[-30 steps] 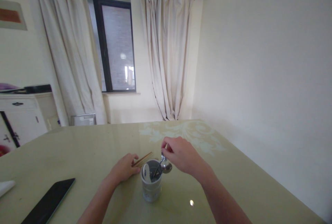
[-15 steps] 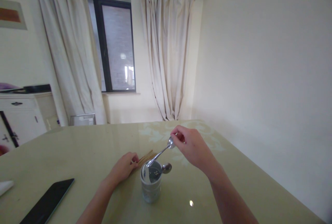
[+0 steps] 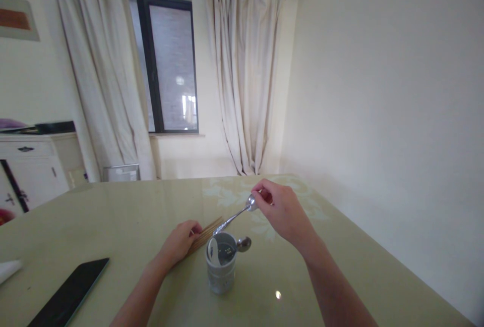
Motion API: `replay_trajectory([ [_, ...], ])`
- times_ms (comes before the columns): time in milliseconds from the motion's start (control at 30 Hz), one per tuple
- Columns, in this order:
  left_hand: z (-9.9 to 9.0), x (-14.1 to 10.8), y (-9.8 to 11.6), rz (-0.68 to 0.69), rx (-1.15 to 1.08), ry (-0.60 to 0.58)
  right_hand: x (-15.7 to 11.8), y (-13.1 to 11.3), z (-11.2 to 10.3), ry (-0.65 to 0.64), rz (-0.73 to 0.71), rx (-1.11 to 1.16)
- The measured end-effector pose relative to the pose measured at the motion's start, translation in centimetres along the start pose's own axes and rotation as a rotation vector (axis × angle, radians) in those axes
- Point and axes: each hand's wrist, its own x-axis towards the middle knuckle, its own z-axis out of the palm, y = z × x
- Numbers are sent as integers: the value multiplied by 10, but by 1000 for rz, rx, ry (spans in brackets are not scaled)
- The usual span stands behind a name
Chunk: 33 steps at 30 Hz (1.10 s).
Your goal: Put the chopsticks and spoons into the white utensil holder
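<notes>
A grey cylindrical holder [image 3: 221,277] stands on the table near its front middle. Inside it leans a dark spoon [image 3: 243,244], its bowl sticking out to the right over the rim. My right hand [image 3: 280,208] pinches a silver spoon [image 3: 235,216] by its bowl, with the handle slanting down left to the holder's back rim. Left of the holder, my left hand [image 3: 183,240] is closed around a bundle of thin wooden sticks [image 3: 206,233] lying on the table behind the holder.
A black tablet or phone [image 3: 70,291] lies on the greenish table [image 3: 124,216] at the left, with a white object [image 3: 9,269] at the far left edge. A white cabinet [image 3: 34,165] and curtains stand behind, and a wall runs along the right.
My right hand has moved slightly up with the silver spoon, whose handle end has risen from inside the holder to its back rim. My left hand has shifted slightly left.
</notes>
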Motion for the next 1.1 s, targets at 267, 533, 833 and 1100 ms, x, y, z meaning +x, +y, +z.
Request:
replay_trajectory([
  [267,2,-6,11,82,9,-45,-1,-2,-1,40,29,22],
  [533,7,-1,4,158,-39,-91,1,0,7,57,46,13],
  [833,17,-2,9,165,157,-67,3,2,14,22,80,-9],
  [1100,24,-4,6,183,3,-105,2,3,14,22,85,-20],
])
